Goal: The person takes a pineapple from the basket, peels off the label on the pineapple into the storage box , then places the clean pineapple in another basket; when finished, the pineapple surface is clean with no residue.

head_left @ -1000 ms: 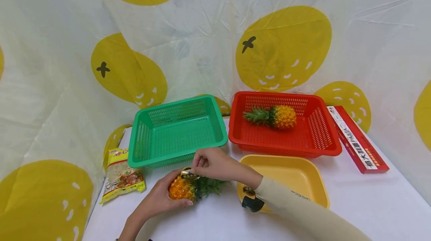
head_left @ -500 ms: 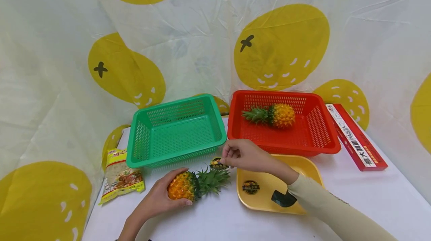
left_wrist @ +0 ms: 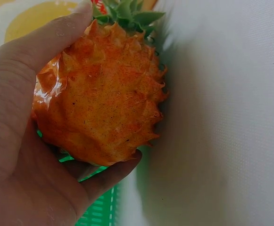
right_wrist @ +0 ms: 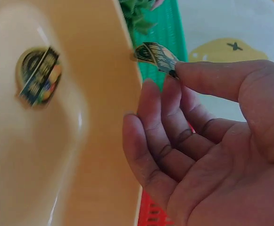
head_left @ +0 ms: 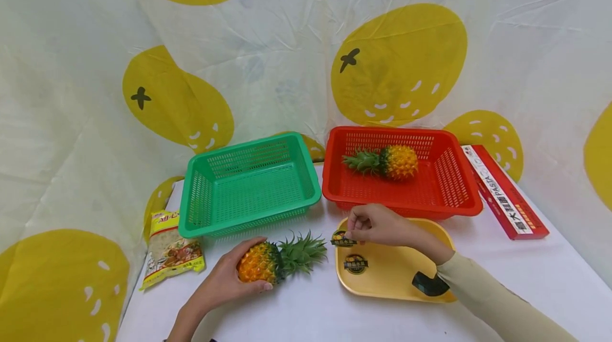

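Note:
On the white table, the left hand curls round the orange body of a pineapple, whose green leaves point right. The left wrist view shows the thumb and fingers on either side of the spiky pineapple. Between thumb and index finger, the right hand pinches a black-and-gold sticker over the left rim of a yellow tray. A second sticker lies in the tray, below the held one in the head view. Both stickers carry printed characters and a fruit picture.
Behind stand a green basket and a red basket holding another pineapple. A yellow food packet lies at left, a red pasta box at right. A black piece rests at the tray's right side, near the sleeve.
The right hand has carried the sticker from beside the pineapple rightward to the tray's left rim. The left hand keeps its grip on the pineapple. The black piece has shifted right with the right forearm.

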`<act>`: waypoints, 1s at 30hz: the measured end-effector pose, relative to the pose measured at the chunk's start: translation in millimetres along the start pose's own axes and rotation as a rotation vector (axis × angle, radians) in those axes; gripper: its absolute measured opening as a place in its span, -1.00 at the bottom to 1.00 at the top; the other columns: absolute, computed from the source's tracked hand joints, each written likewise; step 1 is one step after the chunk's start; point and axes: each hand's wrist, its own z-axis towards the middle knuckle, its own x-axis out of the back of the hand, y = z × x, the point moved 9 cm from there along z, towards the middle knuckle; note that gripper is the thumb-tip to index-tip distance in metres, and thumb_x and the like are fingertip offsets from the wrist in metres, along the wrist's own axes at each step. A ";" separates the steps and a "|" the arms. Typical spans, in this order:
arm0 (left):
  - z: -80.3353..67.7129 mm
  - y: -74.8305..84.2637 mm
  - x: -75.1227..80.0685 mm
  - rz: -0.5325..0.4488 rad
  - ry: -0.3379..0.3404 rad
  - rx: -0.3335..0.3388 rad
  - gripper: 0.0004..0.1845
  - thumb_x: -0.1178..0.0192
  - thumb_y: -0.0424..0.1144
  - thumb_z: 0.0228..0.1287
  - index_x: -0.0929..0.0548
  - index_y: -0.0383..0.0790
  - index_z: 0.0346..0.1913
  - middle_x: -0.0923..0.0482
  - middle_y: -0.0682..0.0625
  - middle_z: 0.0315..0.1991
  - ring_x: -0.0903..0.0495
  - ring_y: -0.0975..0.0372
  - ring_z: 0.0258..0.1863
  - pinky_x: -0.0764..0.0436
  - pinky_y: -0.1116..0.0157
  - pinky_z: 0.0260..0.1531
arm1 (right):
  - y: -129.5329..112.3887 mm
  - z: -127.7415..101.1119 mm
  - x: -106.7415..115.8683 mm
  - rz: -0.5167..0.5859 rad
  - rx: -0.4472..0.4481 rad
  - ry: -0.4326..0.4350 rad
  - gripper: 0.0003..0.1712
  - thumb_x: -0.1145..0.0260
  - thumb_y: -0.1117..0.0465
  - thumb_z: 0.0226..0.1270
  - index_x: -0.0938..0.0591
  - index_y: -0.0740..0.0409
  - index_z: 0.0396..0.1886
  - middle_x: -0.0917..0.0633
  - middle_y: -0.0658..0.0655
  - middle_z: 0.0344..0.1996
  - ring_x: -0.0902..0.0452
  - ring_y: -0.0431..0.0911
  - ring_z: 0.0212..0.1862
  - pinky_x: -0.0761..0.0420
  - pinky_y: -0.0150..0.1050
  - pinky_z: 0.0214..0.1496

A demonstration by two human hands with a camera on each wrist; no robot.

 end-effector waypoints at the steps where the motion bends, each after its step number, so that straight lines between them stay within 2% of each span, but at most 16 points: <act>1: 0.0 -0.1 0.1 -0.002 0.001 -0.001 0.03 -0.69 0.20 -0.04 -0.40 0.37 0.54 -0.44 0.14 0.43 -0.60 0.16 0.17 -0.65 0.06 0.04 | 1.8 -1.3 1.0 -0.020 0.002 0.004 -0.83 -0.50 0.20 0.43 -0.67 0.16 -0.28 -0.69 0.00 -0.48 -0.65 0.00 -0.41 -0.62 -0.30 -0.31; 6: -0.3 -1.4 1.6 0.000 0.010 0.004 0.04 -0.69 0.21 -0.06 -0.39 0.38 0.54 -0.44 0.12 0.42 -0.61 0.17 0.14 -0.66 0.08 0.03 | 13.0 -5.6 3.5 -0.113 -0.006 0.024 -0.85 -0.50 0.19 0.43 -0.68 0.10 -0.30 -0.64 -0.08 -0.51 -0.53 -0.21 -0.45 -0.55 -0.32 -0.37; 13: -0.9 -4.3 2.7 0.010 0.018 0.007 0.04 -0.68 0.23 -0.06 -0.39 0.41 0.53 -0.44 0.14 0.42 -0.61 0.18 0.14 -0.66 0.09 0.02 | 32.3 -7.6 -2.2 -0.097 -0.045 0.014 -0.88 -0.48 0.26 0.43 -0.68 0.12 -0.31 -0.65 -0.04 -0.50 -0.52 -0.18 -0.45 -0.55 -0.32 -0.40; 18: -1.8 -5.2 2.0 0.011 0.028 0.003 0.04 -0.69 0.22 -0.07 -0.40 0.38 0.54 -0.45 0.12 0.42 -0.60 0.16 0.16 -0.65 0.06 0.04 | 41.5 -7.2 -5.0 -0.111 -0.029 0.019 -0.90 -0.46 0.34 0.40 -0.69 0.15 -0.32 -0.63 -0.04 -0.52 -0.49 -0.21 -0.47 -0.53 -0.33 -0.41; 24: -2.3 -5.5 0.0 0.007 0.027 0.016 0.05 -0.69 0.23 -0.07 -0.39 0.42 0.54 -0.45 0.16 0.42 -0.60 0.18 0.15 -0.65 0.07 0.03 | 46.1 -8.7 -2.0 -0.258 -0.007 0.068 -0.81 -0.45 0.45 0.29 -0.72 0.08 -0.42 -0.55 -0.16 -0.58 -0.40 -0.29 -0.49 -0.43 -0.37 -0.43; 30: -1.5 -3.0 -1.1 0.003 0.029 -0.004 0.04 -0.68 0.24 -0.06 -0.39 0.40 0.54 -0.45 0.17 0.41 -0.61 0.18 0.15 -0.65 0.08 0.04 | 47.7 -13.3 3.7 -0.402 -0.021 0.129 -0.78 -0.46 0.43 0.24 -0.74 0.02 -0.48 -0.58 -0.20 -0.56 -0.40 -0.29 -0.48 -0.46 -0.35 -0.43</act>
